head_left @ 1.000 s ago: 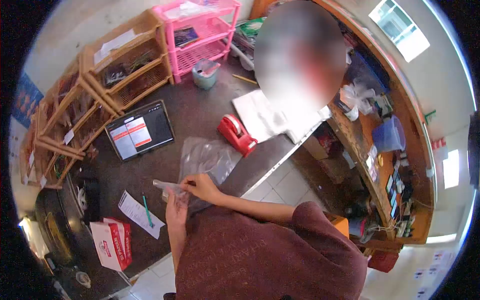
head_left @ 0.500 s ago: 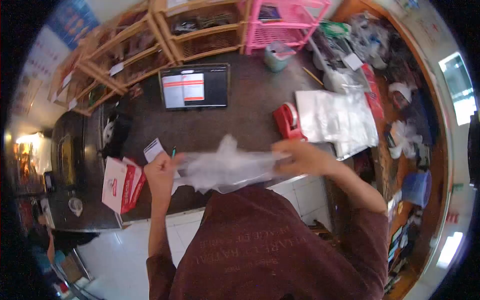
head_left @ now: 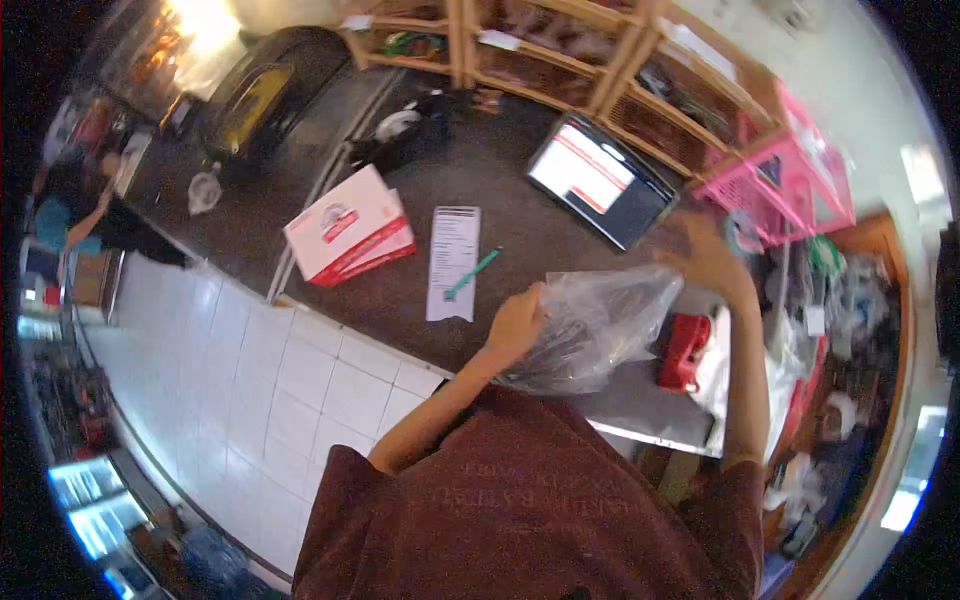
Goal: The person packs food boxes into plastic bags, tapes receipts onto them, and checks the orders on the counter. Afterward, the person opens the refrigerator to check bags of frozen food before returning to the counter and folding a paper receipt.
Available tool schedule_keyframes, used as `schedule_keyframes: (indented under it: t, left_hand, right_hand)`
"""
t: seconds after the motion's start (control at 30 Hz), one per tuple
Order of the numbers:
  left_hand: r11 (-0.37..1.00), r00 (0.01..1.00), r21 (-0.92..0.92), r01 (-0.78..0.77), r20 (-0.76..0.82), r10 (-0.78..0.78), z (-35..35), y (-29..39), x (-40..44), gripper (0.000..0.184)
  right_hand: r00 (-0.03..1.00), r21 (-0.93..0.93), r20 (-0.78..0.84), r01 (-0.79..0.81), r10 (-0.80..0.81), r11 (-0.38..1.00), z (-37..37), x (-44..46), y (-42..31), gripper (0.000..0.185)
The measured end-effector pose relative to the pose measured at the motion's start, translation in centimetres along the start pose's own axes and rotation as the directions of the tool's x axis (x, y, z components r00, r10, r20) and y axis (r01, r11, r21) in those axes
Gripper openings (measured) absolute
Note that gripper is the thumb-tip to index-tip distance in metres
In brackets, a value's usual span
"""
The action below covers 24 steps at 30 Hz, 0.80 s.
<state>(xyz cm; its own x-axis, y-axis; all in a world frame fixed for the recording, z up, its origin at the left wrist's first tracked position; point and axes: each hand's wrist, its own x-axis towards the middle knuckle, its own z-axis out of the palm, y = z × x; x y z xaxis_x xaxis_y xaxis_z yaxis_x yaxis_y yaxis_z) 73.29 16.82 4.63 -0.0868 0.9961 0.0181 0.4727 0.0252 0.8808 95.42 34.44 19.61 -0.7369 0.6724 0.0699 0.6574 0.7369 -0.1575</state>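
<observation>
Well, from where I stand, the person's left hand [head_left: 518, 325] is closed around the left edge of a clear plastic bag [head_left: 605, 325], which is spread out over the near side of the dark counter [head_left: 480, 150], in front of the person's maroon shirt [head_left: 590, 490]. The right hand [head_left: 715, 262] is beside the bag's upper right end, but it's so blurred that I can't tell whether the fingers grip the film or are loose. Just beyond lies a tablet [head_left: 600, 180] with a lit screen, and a red tape dispenser [head_left: 684, 352] sits right of the bag. Over to the left I see a printed receipt [head_left: 452, 240], a green pen [head_left: 473, 275] slanting across its right edge, and, near it, red-and-white cartons [head_left: 345, 225].
</observation>
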Motion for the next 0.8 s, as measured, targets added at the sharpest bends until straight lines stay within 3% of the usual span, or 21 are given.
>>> schedule_keyframes:
  t: [0.07,0.1,0.13,0.17,0.2,0.27,0.3,0.37,0.43,0.5,0.57,0.6,0.63,0.67,0.7,0.73,0.8]
  left_hand:
    - [0.981,0.996,-0.173,0.09,0.01,-0.09,0.4,-1.8,-1.1,0.026]
    - [0.954,0.993,-0.279,0.112,0.052,-0.101,0.4,-2.2,-1.3,0.026]
    - [0.915,0.99,-0.38,0.133,0.097,-0.103,0.2,-2.5,-1.4,0.026]
    - [0.941,0.995,-0.338,0.014,0.101,0.021,-0.1,-2.8,-1.5,0.031]
    - [0.922,0.995,-0.387,0.02,0.093,0.018,-0.2,-2.9,-1.6,0.033]
    - [0.877,0.997,-0.481,0.028,0.075,0.009,-0.6,-3.7,-2.0,0.035]
    - [0.773,0.937,-0.545,0.323,0.302,-0.179,-0.9,-4.6,-2.0,0.04]
    - [0.881,0.978,-0.452,0.143,0.203,-0.055,-2.7,-5.2,-2.2,0.04]
    - [0.804,0.977,-0.567,0.177,0.202,-0.072,-3.6,-5.4,-2.6,0.04]
    - [0.467,0.925,-0.799,0.38,0.321,-0.204,-4.1,-5.6,-2.5,0.04]
    - [0.35,0.946,-0.879,0.325,0.307,-0.106,-4.4,-6.6,-2.7,0.037]
    - [0.287,0.956,-0.912,0.292,0.287,-0.06,-4.3,-7.2,-2.5,0.036]
    - [0.227,0.934,-0.907,0.355,0.334,-0.125,-3.9,-7.7,-2.1,0.047]
    - [0.214,0.944,-0.919,0.33,0.313,-0.108,-3.1,-9.0,-1.9,0.043]
    - [0.202,0.952,-0.93,0.305,0.292,-0.092,-2.1,-11.1,-1.8,0.041]
    - [0.193,0.959,-0.94,0.282,0.272,-0.079,-1.7,-12.7,-1.8,0.038]
    - [0.222,0.883,-0.883,0.415,0.331,-0.334,-5.1,-10.5,-3.2,0.033]
  right_hand:
    - [0.95,0.226,-0.29,0.188,-0.118,0.956,-3.7,8.5,-9.9,0.057]
    - [0.914,0.467,-0.275,0.397,-0.297,0.79,-4.8,11.7,-15.6,0.061]
    - [0.841,0.416,-0.328,0.537,-0.43,0.734,-2.3,15.0,-19.8,0.064]
    - [0.758,0.465,-0.281,0.644,-0.589,0.607,0.7,18.2,-23.6,0.068]
    - [0.698,0.499,-0.111,0.655,-0.708,0.567,3.2,20.5,-27.3,0.084]
    - [0.638,0.113,-0.037,0.768,-0.769,0.631,11.2,23.9,-32.3,0.103]
    - [0.637,0.055,0.045,0.768,-0.77,0.639,13.6,25.1,-33.5,0.107]
    - [0.638,-0.059,0.208,0.765,-0.742,0.641,16.6,26.8,-35.3,0.115]
    - [0.687,0.071,0.228,0.695,-0.69,0.716,16.0,27.0,-35.6,0.115]
    - [0.743,0.251,0.311,0.537,-0.593,0.805,13.0,26.1,-35.1,0.114]
    - [0.797,0.507,0.194,0.417,-0.571,0.754,9.1,22.8,-32.4,0.113]
    - [0.807,0.592,0.096,0.424,-0.582,0.685,7.6,20.7,-30.8,0.113]
    - [0.814,0.668,-0.005,0.435,-0.581,0.604,6.3,18.2,-28.9,0.114]
    - [0.788,0.664,-0.189,0.542,-0.586,0.514,6.0,15.1,-26.8,0.116]
    - [0.778,0.702,-0.195,0.536,-0.597,0.469,5.8,12.4,-24.2,0.118]
    - [0.848,0.795,-0.097,0.381,-0.521,0.472,6.1,9.0,-22.1,0.119]
    - [0.925,0.816,0.018,0.206,-0.379,0.541,8.4,2.8,-16.6,0.113]
